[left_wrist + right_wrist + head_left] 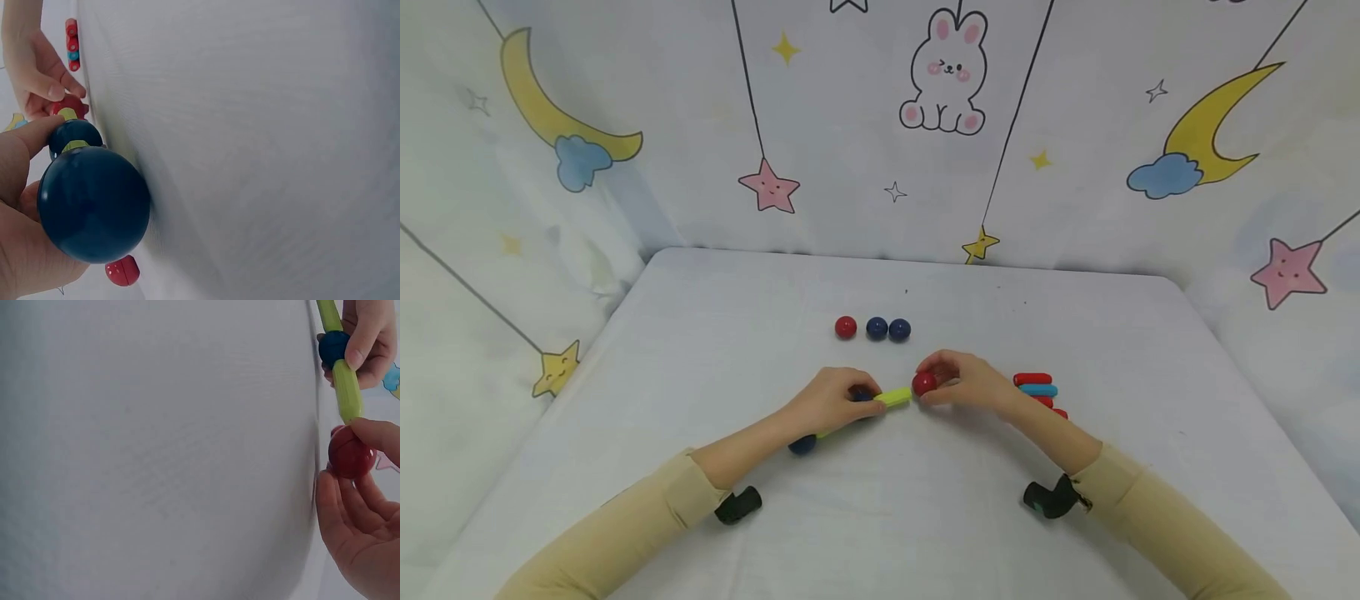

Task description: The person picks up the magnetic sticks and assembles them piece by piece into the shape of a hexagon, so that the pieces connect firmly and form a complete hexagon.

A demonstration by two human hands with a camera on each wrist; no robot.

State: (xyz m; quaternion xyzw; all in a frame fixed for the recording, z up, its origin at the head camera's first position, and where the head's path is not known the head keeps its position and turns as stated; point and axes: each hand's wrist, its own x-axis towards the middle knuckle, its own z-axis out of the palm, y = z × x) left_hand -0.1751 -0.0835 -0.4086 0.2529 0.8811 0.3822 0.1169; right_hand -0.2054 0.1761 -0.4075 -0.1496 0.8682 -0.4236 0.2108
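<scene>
My left hand (pixel 835 396) grips a blue ball (pixel 334 349) in the middle of a rod-and-ball chain. From that ball a yellow-green rod (pixel 893 397) points to the right. A second yellow-green rod (pixel 327 314) runs the other way to another blue ball (pixel 94 205) at the chain's left end. In my right hand (pixel 968 383) a red ball (pixel 352 452) is pinched between thumb and fingers. It sits at the free tip of the right-hand rod; whether the rod is seated in it I cannot tell.
Behind the hands lie a loose red ball (pixel 846 327) and two blue balls (pixel 877 328). Right of my right hand are several short rods, red ones (pixel 1032 378) and a blue one (pixel 1038 390), partly behind the forearm. A patterned cloth (pixel 865 125) hangs at the back.
</scene>
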